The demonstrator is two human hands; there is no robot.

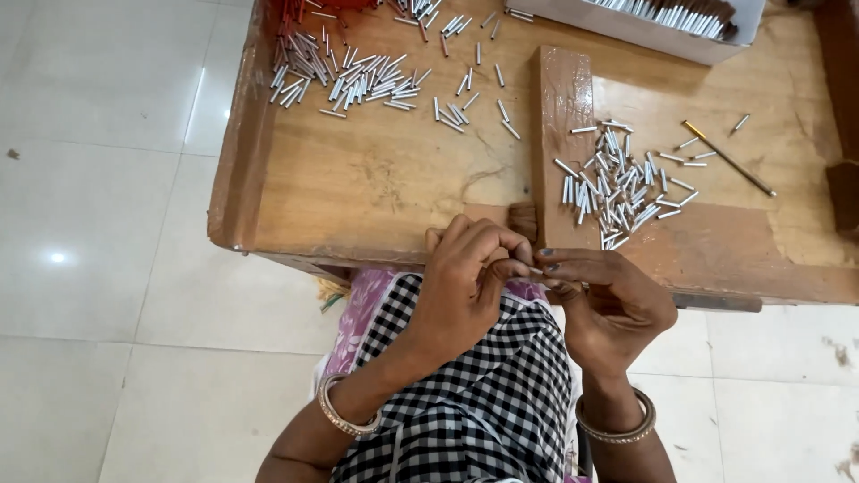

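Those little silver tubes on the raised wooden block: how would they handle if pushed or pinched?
The silver tubes look thin, round and straight, so probably stiff and apt to roll. They are tiny, likely very light and easily scattered. The smooth shine suggests a slippery grip.

Both forearms reach up from the bottom edge and meet in front of the body, wrists bent inward. The left hand (465, 286) is curled, knuckles up, its fingers (488, 240) folded down toward the thumb in a tight pinch. The right hand (608, 304) faces it, thumb and forefinger extended left so the fingertips (548, 266) of both hands touch. Each wrist wears a bangle.
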